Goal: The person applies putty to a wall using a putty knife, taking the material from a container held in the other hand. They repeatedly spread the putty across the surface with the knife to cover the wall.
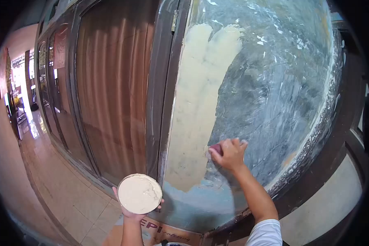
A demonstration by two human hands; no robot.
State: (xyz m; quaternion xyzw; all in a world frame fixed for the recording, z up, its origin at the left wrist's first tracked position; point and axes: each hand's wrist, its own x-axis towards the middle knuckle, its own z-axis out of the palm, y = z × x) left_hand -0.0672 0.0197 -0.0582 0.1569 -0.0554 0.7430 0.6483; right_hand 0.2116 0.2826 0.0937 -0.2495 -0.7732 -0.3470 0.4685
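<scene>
My left hand [132, 212] supports a round tub [123, 178] from below, its fingers showing at both sides of the rim. Cream-coloured putty [139, 194] fills the tub almost to the top. My right hand [231, 154] is closed around a small dark-red spreader [216, 149], held against the wall at the edge of the coated strip. That strip of cream putty [197, 94] runs down the wall beside the door frame. To its right the wall [266, 98] is bare, mottled grey-blue with white flecks. Most of the spreader is hidden by my fingers.
A dark wooden frame [162, 90] with a hinge borders the wall on the left, next to glass with a brown curtain [115, 86] behind. Dark woodwork [315, 180] edges the right. Below are floor tiles [80, 201] and a printed orange banner [168, 233].
</scene>
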